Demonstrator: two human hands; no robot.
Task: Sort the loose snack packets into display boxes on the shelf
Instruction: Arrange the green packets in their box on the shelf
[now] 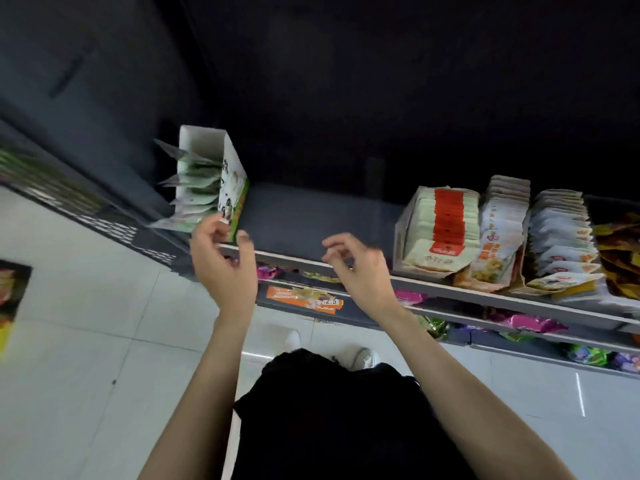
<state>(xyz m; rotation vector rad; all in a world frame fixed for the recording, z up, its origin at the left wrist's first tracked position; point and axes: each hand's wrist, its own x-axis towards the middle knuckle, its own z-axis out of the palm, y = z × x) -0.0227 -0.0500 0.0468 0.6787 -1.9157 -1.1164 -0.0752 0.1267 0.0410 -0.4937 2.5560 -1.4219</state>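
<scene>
A white and green display box (232, 181) stands at the left end of the dark shelf (311, 220), filled with several pale green snack packets (197, 188) that stick out to the left. My left hand (221, 258) grips the box's near front corner, thumb on one side and fingers on the other. Right of it, my right hand (356, 265) hovers over the shelf's front edge with fingers loosely curled and nothing in it. Further right stand a box of red-striped packets (440, 230), a box of orange-printed packets (498, 237) and a box of white packets (561, 244).
A bare stretch of shelf lies between the green box and the red-striped box. Lower shelves (485, 313) hold purple and green wrapped sweets and an orange price tag (304, 297). White floor tiles (86, 323) spread to the left. Yellow packets (620, 258) sit at the far right.
</scene>
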